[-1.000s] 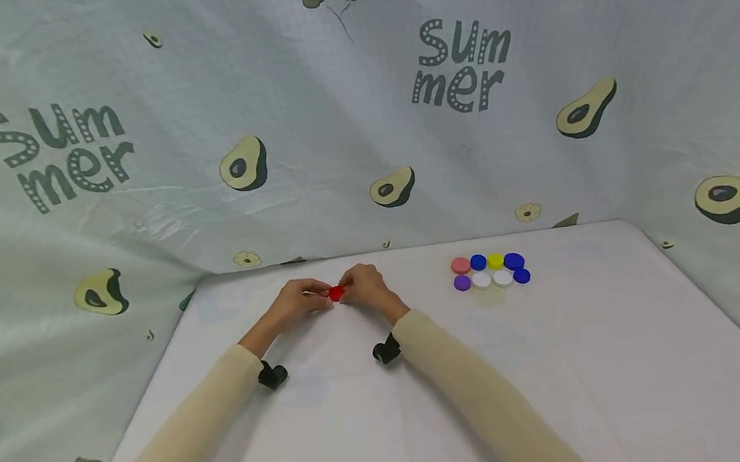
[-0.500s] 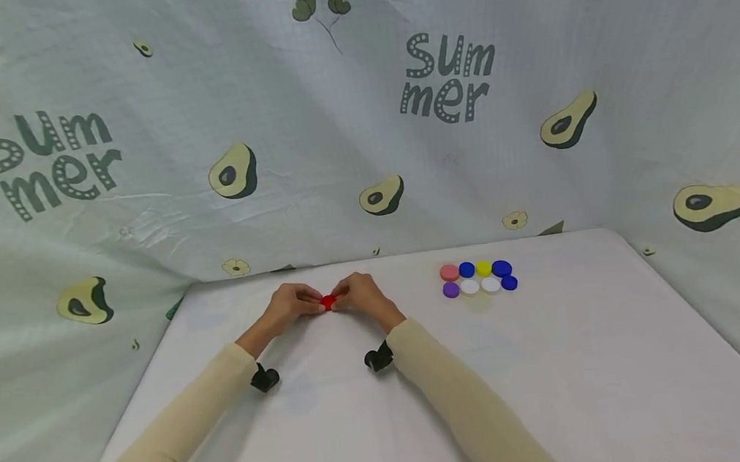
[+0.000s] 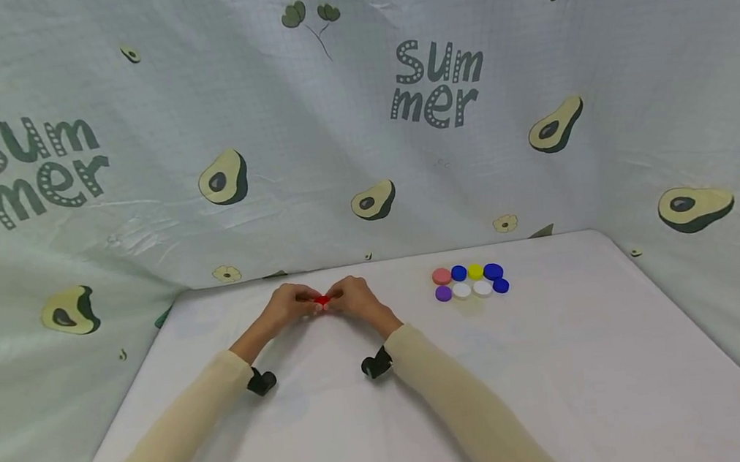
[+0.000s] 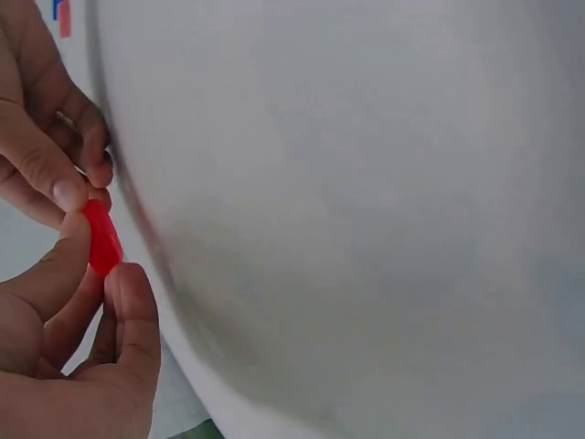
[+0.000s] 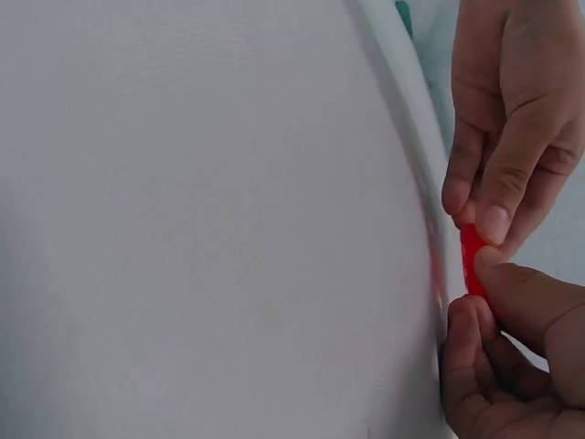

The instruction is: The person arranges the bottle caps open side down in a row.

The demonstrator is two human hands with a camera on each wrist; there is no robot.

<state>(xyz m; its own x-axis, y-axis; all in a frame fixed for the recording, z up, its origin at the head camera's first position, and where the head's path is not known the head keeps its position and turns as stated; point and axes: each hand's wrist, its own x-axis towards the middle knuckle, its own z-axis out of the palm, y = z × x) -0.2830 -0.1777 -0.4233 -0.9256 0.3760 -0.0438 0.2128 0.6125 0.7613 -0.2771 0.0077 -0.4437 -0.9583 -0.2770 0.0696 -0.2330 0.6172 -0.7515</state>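
Observation:
A small red disc, like a bottle cap (image 3: pixel 322 303), is held between both hands near the far edge of the white table. My left hand (image 3: pixel 286 306) pinches it by thumb and fingers from the left, while my right hand (image 3: pixel 356 298) pinches the opposite side. In the left wrist view the red cap (image 4: pixel 104 240) appears nearly edge-on, with the fingertips of both hands meeting around it. The right wrist view has the same red cap (image 5: pixel 473 259) partly covered by thumbs and fingers. Whether it touches the table cannot be told.
To the right of the hands, two short rows of round caps lie on the table (image 3: pixel 579 359): a pink cap (image 3: pixel 441 276), a yellow cap (image 3: pixel 475 272), a purple cap (image 3: pixel 443 293), plus white and blue ones. A printed cloth (image 3: pixel 307 119) hangs behind the table.
The head view has shifted, so everything sits further left and slightly lower. Both hands keep hold of the red cap, their fingers closing in and covering more of it.

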